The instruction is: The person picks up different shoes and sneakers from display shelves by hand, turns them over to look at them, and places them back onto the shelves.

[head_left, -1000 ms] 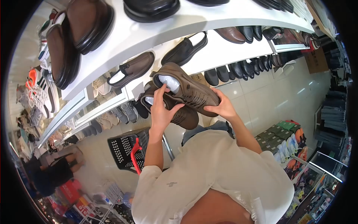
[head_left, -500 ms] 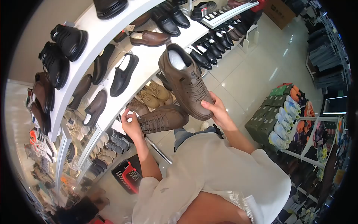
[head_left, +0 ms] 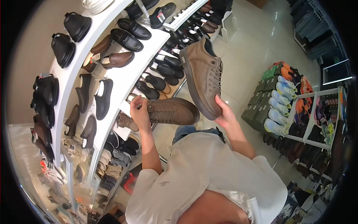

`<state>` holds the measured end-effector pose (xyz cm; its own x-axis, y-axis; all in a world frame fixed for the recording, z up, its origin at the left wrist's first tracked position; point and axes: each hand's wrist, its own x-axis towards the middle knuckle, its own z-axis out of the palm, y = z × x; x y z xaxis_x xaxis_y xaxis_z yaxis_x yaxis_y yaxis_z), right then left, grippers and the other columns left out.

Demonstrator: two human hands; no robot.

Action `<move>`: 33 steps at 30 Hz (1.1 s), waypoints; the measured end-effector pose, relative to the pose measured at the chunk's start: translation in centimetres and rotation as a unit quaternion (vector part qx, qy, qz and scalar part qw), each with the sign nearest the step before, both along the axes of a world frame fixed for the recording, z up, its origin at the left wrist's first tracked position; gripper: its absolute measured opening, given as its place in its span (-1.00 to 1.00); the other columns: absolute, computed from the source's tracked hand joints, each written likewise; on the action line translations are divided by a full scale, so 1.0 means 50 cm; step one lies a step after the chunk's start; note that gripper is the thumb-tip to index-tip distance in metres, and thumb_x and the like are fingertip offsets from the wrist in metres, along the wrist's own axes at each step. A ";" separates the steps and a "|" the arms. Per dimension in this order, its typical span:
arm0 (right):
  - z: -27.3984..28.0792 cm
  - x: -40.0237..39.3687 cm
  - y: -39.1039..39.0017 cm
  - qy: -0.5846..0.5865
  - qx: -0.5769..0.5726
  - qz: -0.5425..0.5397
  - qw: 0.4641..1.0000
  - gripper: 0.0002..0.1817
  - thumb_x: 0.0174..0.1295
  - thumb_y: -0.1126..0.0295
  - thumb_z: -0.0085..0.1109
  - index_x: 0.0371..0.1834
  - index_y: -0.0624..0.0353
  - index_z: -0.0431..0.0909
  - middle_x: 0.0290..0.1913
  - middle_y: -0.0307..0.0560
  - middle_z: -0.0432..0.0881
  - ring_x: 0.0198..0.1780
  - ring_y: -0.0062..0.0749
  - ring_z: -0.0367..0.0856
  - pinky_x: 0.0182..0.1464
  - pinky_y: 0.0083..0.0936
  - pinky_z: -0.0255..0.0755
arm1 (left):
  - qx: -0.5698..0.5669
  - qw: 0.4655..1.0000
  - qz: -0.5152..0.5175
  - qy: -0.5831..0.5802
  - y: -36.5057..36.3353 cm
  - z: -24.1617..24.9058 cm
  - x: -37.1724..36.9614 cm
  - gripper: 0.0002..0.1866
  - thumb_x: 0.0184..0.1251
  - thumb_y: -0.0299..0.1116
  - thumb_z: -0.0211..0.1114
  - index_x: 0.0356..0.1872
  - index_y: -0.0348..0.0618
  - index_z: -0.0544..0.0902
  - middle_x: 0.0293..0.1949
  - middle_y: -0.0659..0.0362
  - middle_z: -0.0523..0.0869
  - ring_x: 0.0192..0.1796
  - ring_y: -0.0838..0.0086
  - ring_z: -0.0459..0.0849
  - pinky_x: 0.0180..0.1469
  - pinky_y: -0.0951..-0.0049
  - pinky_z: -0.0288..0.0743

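Observation:
My right hand grips a brown lace-up shoe by its toe, thumb on the upper, with the heel tilted up and its side facing me. A matching brown shoe lies sideways in the grip of my left hand, whose fingers close at its heel end. The toes of the two shoes are close together in front of my body. A tan shoe shows just beyond my left wrist, on the display shelf.
Curved white shelves with black and brown shoes stand to the left. Rows of black shoes fill a lower rack. At the right are stacked green shoeboxes and pale sneakers. Tiled floor runs between.
The shoe in my right hand has turned to show its side and heel instead of its opening. My left hand and its shoe have shifted slightly right. The view has swung.

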<state>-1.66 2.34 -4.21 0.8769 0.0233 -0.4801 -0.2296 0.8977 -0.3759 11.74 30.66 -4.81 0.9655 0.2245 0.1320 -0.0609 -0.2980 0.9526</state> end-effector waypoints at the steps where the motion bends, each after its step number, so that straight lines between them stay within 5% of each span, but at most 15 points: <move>1: 0.001 0.000 -0.012 -0.001 -0.001 -0.009 1.000 -0.33 0.37 0.08 0.20 0.42 0.21 0.26 0.35 -0.03 0.44 0.38 -0.25 0.39 0.39 -0.26 0.27 | 0.045 0.999 -0.014 -0.006 -0.026 0.018 0.014 -0.69 0.21 -0.56 0.39 0.00 -0.25 0.64 -0.33 0.32 0.58 -0.23 0.64 0.53 -0.16 0.65 0.40; 3: 0.007 0.016 -0.043 -0.026 -0.194 -0.029 0.980 -0.25 0.23 0.16 0.38 0.40 0.27 0.28 0.29 0.02 0.49 0.32 -0.27 0.46 0.36 -0.30 0.31 | 0.045 0.997 -0.056 -0.023 -0.087 0.045 0.050 -0.68 0.21 -0.56 0.39 0.01 -0.20 0.65 -0.33 0.33 0.57 -0.24 0.65 0.52 -0.20 0.65 0.40; 4: 0.013 0.025 -0.060 -0.025 -0.197 -0.038 0.979 -0.25 0.23 0.16 0.38 0.40 0.27 0.28 0.29 0.02 0.49 0.32 -0.27 0.46 0.36 -0.30 0.31 | 0.050 0.994 -0.088 -0.033 -0.114 0.055 0.066 -0.68 0.20 -0.55 0.40 0.01 -0.16 0.67 -0.34 0.34 0.55 -0.26 0.66 0.52 -0.24 0.66 0.39; 7: 0.028 0.070 -0.114 0.014 -0.554 -0.085 0.828 -0.04 -0.12 0.23 0.62 0.34 0.40 0.31 0.14 0.07 0.59 0.17 -0.28 0.57 0.23 -0.38 0.43 | 0.087 0.971 -0.184 -0.128 -0.203 0.087 0.124 -0.62 0.13 -0.59 0.45 0.01 -0.10 0.72 -0.39 0.33 0.45 -0.37 0.64 0.43 -0.36 0.62 0.32; 10: 0.061 0.120 -0.141 0.051 -0.637 -0.092 0.764 -0.04 -0.11 0.22 0.61 0.34 0.42 0.31 0.14 0.10 0.58 0.18 -0.26 0.56 0.23 -0.40 0.42 | 0.055 0.954 -0.241 -0.171 -0.283 0.087 0.189 -0.59 0.11 -0.59 0.46 0.04 -0.08 0.72 -0.40 0.31 0.42 -0.38 0.63 0.39 -0.40 0.61 0.27; 14: 0.061 0.187 -0.185 0.061 -0.619 -0.119 0.774 -0.06 -0.10 0.21 0.60 0.34 0.41 0.31 0.14 0.11 0.58 0.17 -0.28 0.57 0.22 -0.41 0.43 | -0.106 0.960 -0.246 -0.081 -0.356 0.105 0.290 -0.69 0.26 -0.67 0.34 0.03 -0.28 0.67 -0.32 0.33 0.39 -0.28 0.64 0.43 -0.26 0.64 0.44; 20: 0.011 0.248 -0.249 0.074 -0.304 -0.232 0.921 -0.29 0.17 0.22 0.44 0.30 0.37 0.35 0.14 0.07 0.58 0.12 -0.29 0.59 0.19 -0.38 0.45 | -0.198 0.964 -0.133 0.116 -0.412 0.037 0.450 -0.80 0.27 -0.49 0.41 -0.13 -0.33 0.65 -0.30 0.24 0.62 -0.23 0.60 0.55 -0.14 0.61 0.43; 21: 0.006 0.255 -0.258 0.095 -0.265 -0.239 0.929 -0.42 0.31 0.19 0.28 0.29 0.28 0.39 0.17 -0.03 0.59 0.13 -0.33 0.60 0.20 -0.36 0.45 | -0.221 0.951 -0.105 0.189 -0.418 0.024 0.473 -0.78 0.27 -0.49 0.41 -0.11 -0.34 0.64 -0.29 0.22 0.64 -0.24 0.58 0.57 -0.17 0.58 0.45; 23: -0.028 0.266 -0.287 0.104 -0.219 -0.249 0.938 -0.43 0.33 0.18 0.26 0.30 0.27 0.40 0.18 -0.03 0.59 0.14 -0.32 0.60 0.21 -0.35 0.45 | -0.290 0.896 -0.083 0.325 -0.425 -0.018 0.514 -0.79 0.33 -0.49 0.34 -0.06 -0.32 0.63 -0.22 0.15 0.67 -0.27 0.47 0.65 -0.22 0.43 0.58; 27: -0.044 0.294 -0.342 0.097 -0.158 -0.247 0.951 -0.39 0.33 0.21 0.27 0.32 0.33 0.32 0.20 0.06 0.55 0.18 -0.23 0.58 0.22 -0.26 0.45 | -0.383 0.820 -0.101 0.413 -0.455 -0.095 0.567 -0.81 0.51 -0.43 0.07 -0.06 -0.29 0.60 -0.21 0.08 0.69 -0.19 0.28 0.74 -0.08 0.21 0.68; 30: -0.055 0.325 -0.405 0.088 -0.142 -0.224 0.960 -0.39 0.34 0.20 0.25 0.32 0.34 0.32 0.21 0.06 0.54 0.20 -0.23 0.56 0.23 -0.26 0.45 | -0.464 0.755 -0.049 0.460 -0.512 -0.096 0.589 -0.81 0.52 -0.42 0.05 -0.08 -0.26 0.59 -0.17 0.04 0.71 -0.17 0.24 0.75 -0.07 0.16 0.68; 33: -0.078 0.367 -0.487 0.085 -0.123 -0.208 0.967 -0.39 0.34 0.20 0.25 0.32 0.34 0.32 0.20 0.05 0.56 0.19 -0.23 0.57 0.22 -0.26 0.45 | -0.496 0.745 -0.077 0.439 -0.564 -0.120 0.619 -0.83 0.50 -0.44 0.04 -0.12 -0.24 0.60 -0.16 0.01 0.73 -0.16 0.22 0.76 -0.07 0.13 0.68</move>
<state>16.71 -22.01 -8.13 0.6932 -0.4480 -0.5646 0.0548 0.8138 -0.5785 42.67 2.45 -10.80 0.6070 -0.3319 -0.7221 0.7545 0.5262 0.3923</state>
